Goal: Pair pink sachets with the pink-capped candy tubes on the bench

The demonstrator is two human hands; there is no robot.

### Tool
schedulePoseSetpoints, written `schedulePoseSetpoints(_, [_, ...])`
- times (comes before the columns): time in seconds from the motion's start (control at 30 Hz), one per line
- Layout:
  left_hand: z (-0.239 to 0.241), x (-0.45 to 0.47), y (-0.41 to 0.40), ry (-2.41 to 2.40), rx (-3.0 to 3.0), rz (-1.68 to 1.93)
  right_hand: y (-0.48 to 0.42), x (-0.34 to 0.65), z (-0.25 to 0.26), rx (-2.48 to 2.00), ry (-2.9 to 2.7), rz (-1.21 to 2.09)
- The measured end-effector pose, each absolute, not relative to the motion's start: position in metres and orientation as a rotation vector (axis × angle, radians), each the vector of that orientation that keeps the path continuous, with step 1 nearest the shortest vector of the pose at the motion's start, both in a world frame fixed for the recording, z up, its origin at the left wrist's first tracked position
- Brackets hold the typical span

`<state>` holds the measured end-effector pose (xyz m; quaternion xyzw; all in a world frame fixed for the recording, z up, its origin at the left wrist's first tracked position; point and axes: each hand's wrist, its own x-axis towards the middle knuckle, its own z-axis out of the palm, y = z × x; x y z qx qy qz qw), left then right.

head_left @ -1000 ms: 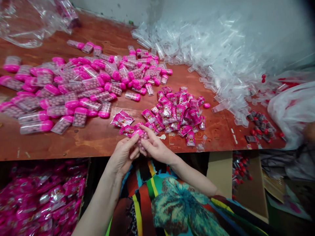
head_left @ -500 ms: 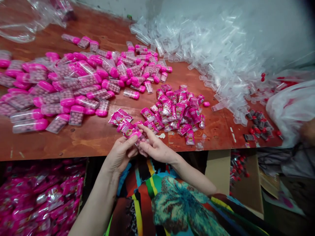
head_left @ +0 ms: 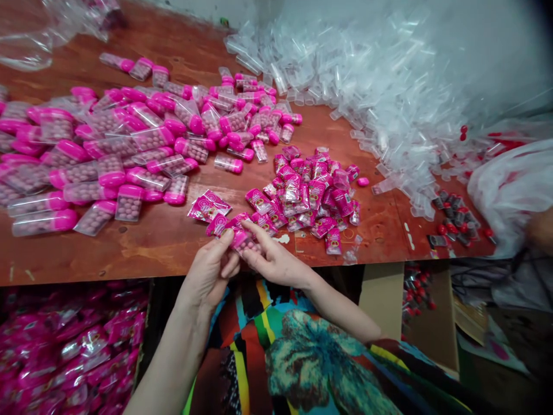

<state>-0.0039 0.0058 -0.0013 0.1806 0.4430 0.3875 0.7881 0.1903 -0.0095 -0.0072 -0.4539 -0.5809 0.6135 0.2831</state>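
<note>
Pinching a pink packet (head_left: 239,237) with left hand (head_left: 211,271) and right hand (head_left: 276,260), fingers closed on it from both sides, just over the near edge of the table (head_left: 129,253). Judging this well along but far from finished: seeing bead-filled pink-capped tubes (head_left: 108,155) heaped at left, loose pink sachets (head_left: 311,193) lying just beyond the hands, and empty clear tubes (head_left: 389,98) piled at back right.

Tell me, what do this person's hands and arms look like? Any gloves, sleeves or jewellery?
The left hand and the right hand are bare: no gloves, and no rings, watch or bracelet that I can see. Both forearms are uncovered too. Near the elbow the right arm meets a bright garment with yellow, green, red and black stripes and a large teal flower print.
</note>
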Motion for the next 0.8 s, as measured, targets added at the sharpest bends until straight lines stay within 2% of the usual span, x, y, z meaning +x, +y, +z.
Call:
schedulePoseSetpoints(0.1, [-0.009,-0.003,0.007,1.018,0.345,0.859,-0.013,0.188,-0.010,-1.319,-1.654,1.508])
schedulePoseSetpoints(0.3, [-0.012,0.007,0.010,1.017,0.262,0.906,-0.016,0.184,-0.007,-1.309,-1.647,1.564])
schedulePoseSetpoints(0.53, [-0.014,0.012,0.003,0.970,0.275,0.840,-0.019,0.185,-0.014,-1.408,-1.725,1.421])
schedulePoseSetpoints(0.8, [0.001,0.006,0.002,0.917,0.378,0.855,-0.012,0.185,-0.013,-1.033,-0.967,2.044])
